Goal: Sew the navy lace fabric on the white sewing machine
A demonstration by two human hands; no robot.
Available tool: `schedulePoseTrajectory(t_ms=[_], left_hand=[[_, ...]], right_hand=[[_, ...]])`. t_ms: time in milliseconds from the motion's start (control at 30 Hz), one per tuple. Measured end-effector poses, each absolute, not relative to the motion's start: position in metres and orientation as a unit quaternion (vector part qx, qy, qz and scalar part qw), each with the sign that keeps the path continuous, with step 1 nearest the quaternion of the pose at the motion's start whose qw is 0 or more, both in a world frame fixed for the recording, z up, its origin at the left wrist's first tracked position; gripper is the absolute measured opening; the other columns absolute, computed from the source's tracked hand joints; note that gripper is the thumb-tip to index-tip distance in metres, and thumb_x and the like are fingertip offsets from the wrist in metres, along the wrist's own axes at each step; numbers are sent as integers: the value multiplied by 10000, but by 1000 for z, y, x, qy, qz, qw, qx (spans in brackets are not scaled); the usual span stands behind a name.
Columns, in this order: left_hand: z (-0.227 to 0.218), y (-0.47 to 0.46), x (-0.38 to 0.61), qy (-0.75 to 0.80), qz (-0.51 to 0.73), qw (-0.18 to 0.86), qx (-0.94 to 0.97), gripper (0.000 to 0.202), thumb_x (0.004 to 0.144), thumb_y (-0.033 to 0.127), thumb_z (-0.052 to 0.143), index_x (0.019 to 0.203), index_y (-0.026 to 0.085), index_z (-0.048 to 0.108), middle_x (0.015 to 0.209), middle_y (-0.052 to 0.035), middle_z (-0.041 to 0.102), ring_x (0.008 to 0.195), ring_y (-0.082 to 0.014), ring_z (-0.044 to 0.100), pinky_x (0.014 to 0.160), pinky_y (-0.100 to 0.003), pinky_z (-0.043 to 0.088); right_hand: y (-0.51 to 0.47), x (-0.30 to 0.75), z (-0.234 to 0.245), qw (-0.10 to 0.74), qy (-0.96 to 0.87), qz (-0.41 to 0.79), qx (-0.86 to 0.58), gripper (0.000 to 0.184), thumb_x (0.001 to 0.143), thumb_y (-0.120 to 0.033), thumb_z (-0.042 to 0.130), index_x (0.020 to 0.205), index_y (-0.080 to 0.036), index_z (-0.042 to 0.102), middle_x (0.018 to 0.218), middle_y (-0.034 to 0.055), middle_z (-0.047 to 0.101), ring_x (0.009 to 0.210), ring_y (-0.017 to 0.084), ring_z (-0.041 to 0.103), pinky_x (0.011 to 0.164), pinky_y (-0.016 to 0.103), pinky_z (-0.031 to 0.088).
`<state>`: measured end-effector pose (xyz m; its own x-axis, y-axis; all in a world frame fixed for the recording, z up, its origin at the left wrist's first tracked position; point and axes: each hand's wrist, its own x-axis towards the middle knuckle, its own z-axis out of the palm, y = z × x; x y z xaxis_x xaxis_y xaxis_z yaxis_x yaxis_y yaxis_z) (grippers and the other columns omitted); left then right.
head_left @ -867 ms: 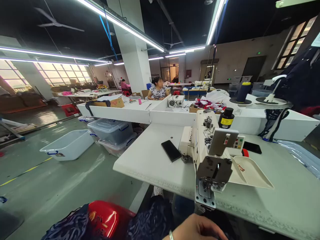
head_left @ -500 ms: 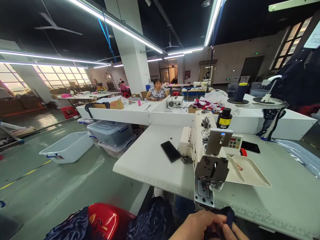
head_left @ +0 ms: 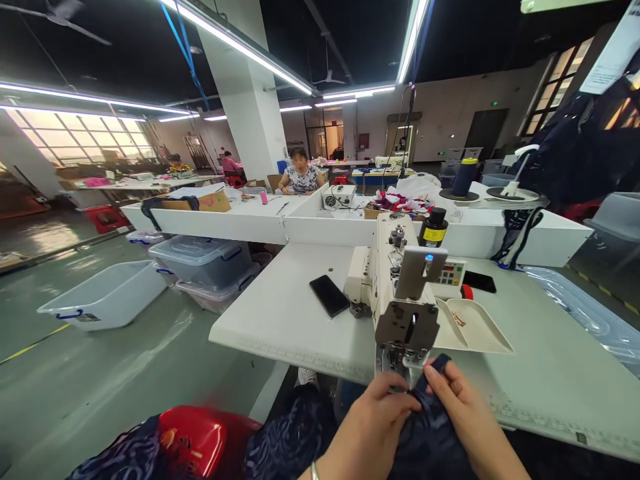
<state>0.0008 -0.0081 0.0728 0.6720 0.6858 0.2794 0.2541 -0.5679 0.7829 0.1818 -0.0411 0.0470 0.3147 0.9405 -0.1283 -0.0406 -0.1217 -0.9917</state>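
Right below the head of a cream sewing machine (head_left: 390, 267), both hands grip a dark navy garment (head_left: 430, 433). My left hand (head_left: 370, 420) pinches its edge close to the needle area, with thumb and fingers pressed together. My right hand (head_left: 457, 400) holds a folded navy strip of the same cloth, just right of the machine's needle plate. The garment hangs down between my forearms, over the table's front edge. The exact spot where cloth and needle plate meet is partly hidden by my fingers.
A black phone (head_left: 329, 295) lies left of the machine. On its right are a cream tray (head_left: 483, 330) and a control panel (head_left: 450, 273). A red stool (head_left: 200, 433) holding navy cloth stands at lower left. Clear plastic bins (head_left: 105, 293) sit on the floor. A person (head_left: 300, 175) sits across.
Both hands have risen from the table's front edge to the needle area, carrying the navy garment. My hands are now farther apart and more visible. The view has shifted slightly right.
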Motion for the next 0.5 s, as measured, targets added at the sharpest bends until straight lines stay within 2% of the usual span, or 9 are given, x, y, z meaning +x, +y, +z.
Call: schedulePoseTrajectory(t_ms=[100, 167, 333, 433, 500], left_hand=[[66, -4, -5, 278, 292, 247, 881, 414, 880, 3, 368, 1139, 215, 611, 1213, -52, 580, 1045, -142, 602, 950, -245, 486], [58, -2, -8, 290, 272, 156, 904, 463, 849, -30, 358, 1191, 194, 574, 1225, -55, 588, 1051, -161, 597, 956, -285, 503], [38, -3, -13, 302, 239, -3, 923, 446, 859, -15, 333, 1247, 98, 523, 1256, -119, 581, 985, -185, 624, 892, -311, 552], [26, -7, -11, 292, 216, -61, 930, 434, 903, 26, 310, 1299, 67, 481, 1279, -145, 570, 1020, -197, 621, 899, -309, 545], [20, -9, -9, 289, 205, -85, 931, 432, 921, 57, 317, 1333, 51, 449, 1300, -152, 557, 1064, -202, 605, 924, -297, 525]], right_hand=[[-17, 183, 47, 530, -458, 398, -592, 244, 851, -462, 530, 873, -222, 569, 695, -35, 560, 697, 161, 541, 672, 258, 470], [-5, 182, 46, 513, -496, 355, -604, 187, 839, -377, 518, 906, -213, 578, 752, -9, 597, 793, 198, 568, 766, 305, 472], [9, 175, 47, 497, -543, 273, -620, 317, 809, -314, 482, 1061, -177, 618, 1052, 90, 656, 1068, 272, 562, 900, 366, 454], [11, 174, 49, 494, -569, 254, -606, 391, 826, -299, 469, 1187, -198, 578, 1211, 91, 626, 1144, 263, 546, 947, 370, 444], [12, 176, 49, 485, -581, 245, -605, 399, 825, -280, 466, 1198, -192, 575, 1226, 99, 627, 1146, 261, 555, 955, 381, 448]])
